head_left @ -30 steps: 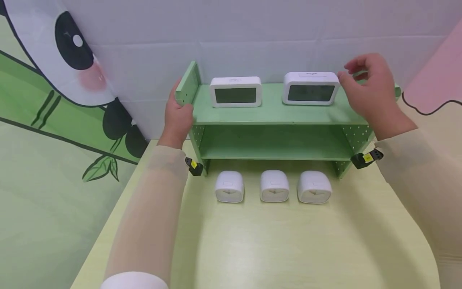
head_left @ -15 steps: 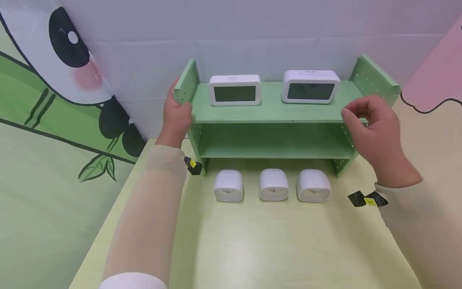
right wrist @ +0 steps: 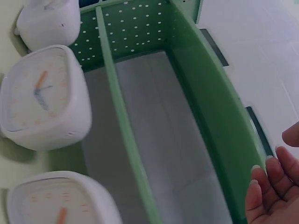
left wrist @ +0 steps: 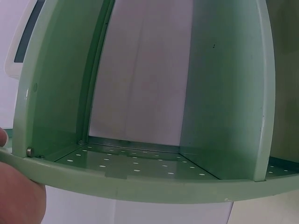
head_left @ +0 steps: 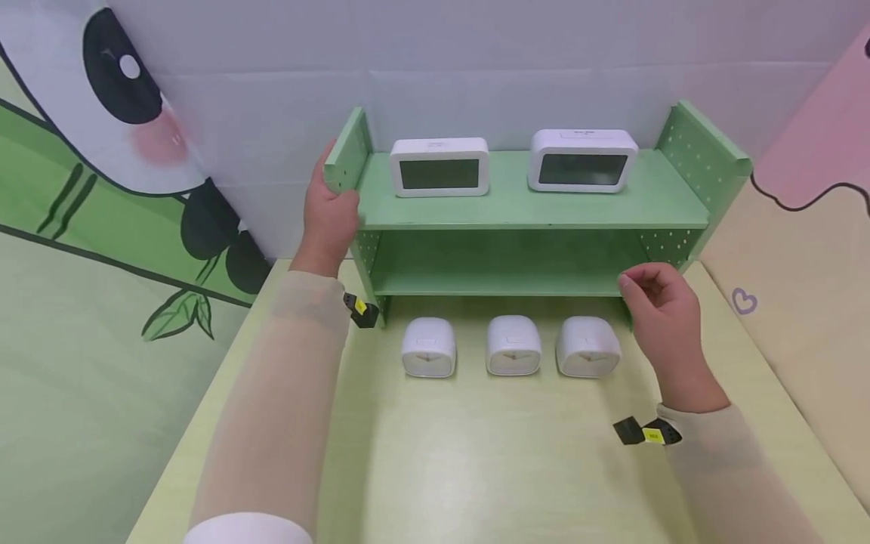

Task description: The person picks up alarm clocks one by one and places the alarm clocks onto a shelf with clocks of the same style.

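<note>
In the head view my left hand (head_left: 329,223) grips the left side panel of a green two-tier shelf (head_left: 448,215), thumb in front and fingers behind the panel. Part of that hand (left wrist: 21,196) shows at the panel's edge in the left wrist view. My right hand (head_left: 664,325) holds nothing, its fingers loosely bent, in front of the shelf's lower right corner. Nearest to it is the rightmost of three small white analog clocks (head_left: 587,347), lined up on the table below the shelf. Two white digital clocks, a left one (head_left: 439,168) and a right one (head_left: 583,160), stand on the upper tier.
The shelf stands on a pale wooden table (head_left: 435,461) against a wall covering (head_left: 476,75) with cartoon drawings. Its right side panel (head_left: 707,147) rises above the upper tier. The lower tier (head_left: 503,264) bears nothing visible.
My right hand has come away from beside the right digital clock, down and toward me, to the level of the lower tier. The left hand keeps its grip; the clocks stay put.
</note>
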A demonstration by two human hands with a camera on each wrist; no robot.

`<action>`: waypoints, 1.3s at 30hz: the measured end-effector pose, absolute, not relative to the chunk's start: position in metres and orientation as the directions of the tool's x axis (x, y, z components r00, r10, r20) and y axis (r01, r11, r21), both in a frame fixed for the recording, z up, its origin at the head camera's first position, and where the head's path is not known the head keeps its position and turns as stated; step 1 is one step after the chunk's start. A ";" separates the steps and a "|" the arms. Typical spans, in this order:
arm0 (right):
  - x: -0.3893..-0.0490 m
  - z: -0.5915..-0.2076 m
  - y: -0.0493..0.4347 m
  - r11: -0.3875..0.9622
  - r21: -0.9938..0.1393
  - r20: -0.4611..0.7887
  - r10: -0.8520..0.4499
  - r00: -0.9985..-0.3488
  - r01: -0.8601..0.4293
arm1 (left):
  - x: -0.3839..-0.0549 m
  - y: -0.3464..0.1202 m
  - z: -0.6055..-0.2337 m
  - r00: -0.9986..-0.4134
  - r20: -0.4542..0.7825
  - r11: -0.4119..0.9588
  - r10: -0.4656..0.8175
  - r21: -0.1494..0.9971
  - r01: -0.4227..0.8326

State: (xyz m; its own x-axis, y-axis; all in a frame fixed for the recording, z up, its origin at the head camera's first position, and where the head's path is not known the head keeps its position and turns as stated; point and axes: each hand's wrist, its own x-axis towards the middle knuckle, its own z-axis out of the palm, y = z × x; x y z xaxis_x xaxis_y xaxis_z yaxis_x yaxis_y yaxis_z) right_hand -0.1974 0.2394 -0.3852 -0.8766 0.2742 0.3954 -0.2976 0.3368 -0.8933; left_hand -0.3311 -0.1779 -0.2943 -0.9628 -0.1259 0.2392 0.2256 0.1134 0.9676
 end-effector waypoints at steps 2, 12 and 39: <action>-0.195 -0.396 0.238 0.326 -0.905 0.369 0.281 -0.886 -0.273 | -0.330 -0.178 -0.294 -0.963 0.235 0.102 -0.128 0.969 0.223; -0.183 -0.446 0.233 0.468 -0.851 0.409 0.305 -0.860 -0.238 | -0.329 -0.177 -0.292 -0.963 0.233 0.114 -0.138 0.969 0.218; -0.172 -0.497 0.216 0.511 -0.860 0.278 0.478 -0.833 0.006 | -0.326 -0.177 -0.289 -0.964 0.228 0.109 -0.136 0.971 0.215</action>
State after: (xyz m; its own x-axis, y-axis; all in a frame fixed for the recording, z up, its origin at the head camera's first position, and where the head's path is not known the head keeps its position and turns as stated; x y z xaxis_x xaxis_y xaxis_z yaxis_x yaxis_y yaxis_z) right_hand -0.1725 0.2159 -0.4970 -0.8334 0.4777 0.2780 0.0061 0.5108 -0.8597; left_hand -0.3255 -0.1767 -0.2893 -0.9640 -0.1359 0.2285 0.2146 0.1094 0.9706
